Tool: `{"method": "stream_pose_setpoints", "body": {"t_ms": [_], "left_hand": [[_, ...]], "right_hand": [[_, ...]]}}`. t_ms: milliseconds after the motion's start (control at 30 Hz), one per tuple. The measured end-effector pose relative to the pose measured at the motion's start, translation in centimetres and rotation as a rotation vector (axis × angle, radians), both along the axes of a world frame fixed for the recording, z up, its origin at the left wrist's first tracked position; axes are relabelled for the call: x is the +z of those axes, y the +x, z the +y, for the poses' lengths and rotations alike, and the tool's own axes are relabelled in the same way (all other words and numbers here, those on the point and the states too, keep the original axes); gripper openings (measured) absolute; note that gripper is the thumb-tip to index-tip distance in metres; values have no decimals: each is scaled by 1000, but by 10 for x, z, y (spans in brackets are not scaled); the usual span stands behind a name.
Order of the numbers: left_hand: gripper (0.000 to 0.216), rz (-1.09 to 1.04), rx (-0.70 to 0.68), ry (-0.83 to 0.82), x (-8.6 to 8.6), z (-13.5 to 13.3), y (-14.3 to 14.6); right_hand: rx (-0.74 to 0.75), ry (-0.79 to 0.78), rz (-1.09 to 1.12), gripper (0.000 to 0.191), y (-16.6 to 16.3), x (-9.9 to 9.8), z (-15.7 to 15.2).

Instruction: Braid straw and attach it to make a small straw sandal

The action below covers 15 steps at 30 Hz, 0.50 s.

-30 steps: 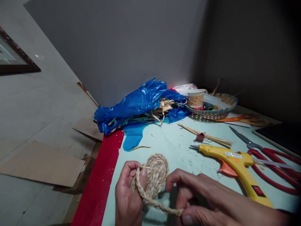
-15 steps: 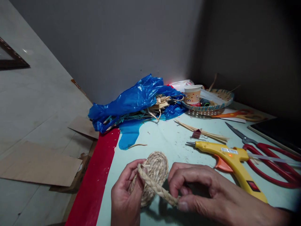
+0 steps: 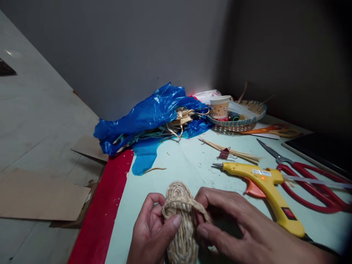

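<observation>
In the head view, the coiled braid piece (image 3: pixel 183 238) is held above the table (image 3: pixel 123 223), to the left of the yellow glue gun (image 3: pixel 271 187), with the left hand (image 3: pixel 156 223) closed on its left edge, thumb pressed on its face and fingers curled. Nearer the glue gun, the right hand (image 3: pixel 231 220) has its thumb and forefinger slightly parted about the braided strip (image 3: pixel 183 201) that crosses the piece; how firmly they grip it I cannot tell. Red-handled scissors (image 3: pixel 310 185) lie right of the glue gun, and a straw bundle (image 3: pixel 236 151) just beyond it.
</observation>
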State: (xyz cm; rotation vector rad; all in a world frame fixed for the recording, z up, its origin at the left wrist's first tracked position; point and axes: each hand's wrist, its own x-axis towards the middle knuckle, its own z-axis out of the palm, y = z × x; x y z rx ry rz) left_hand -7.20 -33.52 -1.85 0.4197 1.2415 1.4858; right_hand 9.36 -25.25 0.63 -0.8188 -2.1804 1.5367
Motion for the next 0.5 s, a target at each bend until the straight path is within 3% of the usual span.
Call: {"method": "stream_pose_setpoints", "body": {"t_ms": [133,300,500], "left_hand": [[44,91,34,-87,3,0,-1],[45,95,90,-48,4,2,1],[49,302,154,-140,8,0,4]], "right_hand": [[-20,-1,2,9,-1,0,2],[-40,-24,-25,10,-3,-3,2],[-30,-56,-32,10,-3,-8,1]]}}
